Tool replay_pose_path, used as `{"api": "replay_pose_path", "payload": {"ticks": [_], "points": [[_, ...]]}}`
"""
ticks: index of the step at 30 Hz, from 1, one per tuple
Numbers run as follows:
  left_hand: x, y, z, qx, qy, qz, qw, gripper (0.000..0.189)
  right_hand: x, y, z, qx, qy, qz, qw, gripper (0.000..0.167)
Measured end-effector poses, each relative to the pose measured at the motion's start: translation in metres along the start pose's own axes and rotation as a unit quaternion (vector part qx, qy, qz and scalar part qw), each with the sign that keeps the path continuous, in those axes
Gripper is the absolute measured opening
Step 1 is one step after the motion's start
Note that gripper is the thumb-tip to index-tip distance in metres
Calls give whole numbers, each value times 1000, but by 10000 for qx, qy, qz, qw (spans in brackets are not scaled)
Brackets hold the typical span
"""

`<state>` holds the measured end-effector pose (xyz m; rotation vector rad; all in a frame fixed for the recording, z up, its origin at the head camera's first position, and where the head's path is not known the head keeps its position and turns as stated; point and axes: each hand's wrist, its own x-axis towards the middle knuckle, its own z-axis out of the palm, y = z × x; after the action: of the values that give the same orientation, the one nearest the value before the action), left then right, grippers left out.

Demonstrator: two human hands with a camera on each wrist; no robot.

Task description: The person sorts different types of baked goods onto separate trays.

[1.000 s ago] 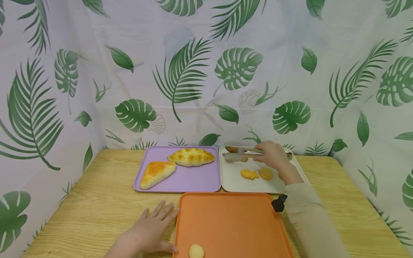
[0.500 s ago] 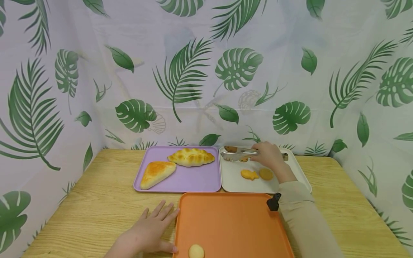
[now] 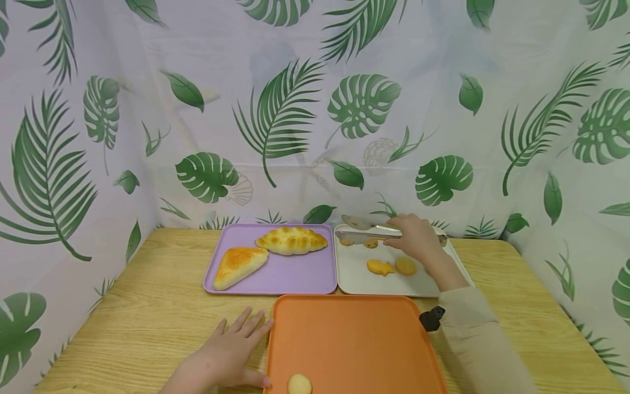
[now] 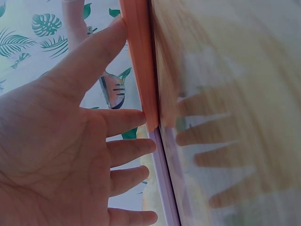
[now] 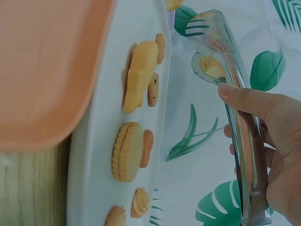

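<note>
My right hand [image 3: 415,238] grips metal tongs [image 3: 366,230] above the back of the white tray [image 3: 354,280]. The tongs [image 5: 235,94] point left, their jaws slightly apart, and I see nothing between them. Below them lie a fish-shaped cookie [image 3: 380,267], a round cookie [image 3: 406,266] and small cookies [image 3: 370,243]. In the right wrist view the fish cookie [image 5: 139,75] and a round sandwich cookie [image 5: 128,151] rest on the white tray [image 5: 94,155]. My left hand [image 3: 231,355] lies flat on the table, fingers against the left edge of the orange tray [image 3: 349,334].
A purple tray [image 3: 295,273] holds a croissant [image 3: 291,239] and a triangular pastry [image 3: 239,264]. One small round cookie [image 3: 299,384] sits at the orange tray's near edge. A leaf-print curtain encloses the wooden table [image 3: 147,312] on three sides.
My right hand has lifted the tongs a little off the back of the white tray. The left hand has stayed still.
</note>
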<state>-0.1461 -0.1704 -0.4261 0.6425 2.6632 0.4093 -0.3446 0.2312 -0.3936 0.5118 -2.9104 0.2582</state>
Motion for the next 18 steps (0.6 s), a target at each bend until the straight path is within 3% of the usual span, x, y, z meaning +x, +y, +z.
{"api": "replay_pose_path", "payload": {"ticks": [9,18], "points": [[0,0,0,-20,2,-4,10000,104,-29,-16,-18,124,566,-636,9963,46],[0,-1,0,45,27,8,10000,104,-72,-36,-25,421,925,-1281,9865,48]]}}
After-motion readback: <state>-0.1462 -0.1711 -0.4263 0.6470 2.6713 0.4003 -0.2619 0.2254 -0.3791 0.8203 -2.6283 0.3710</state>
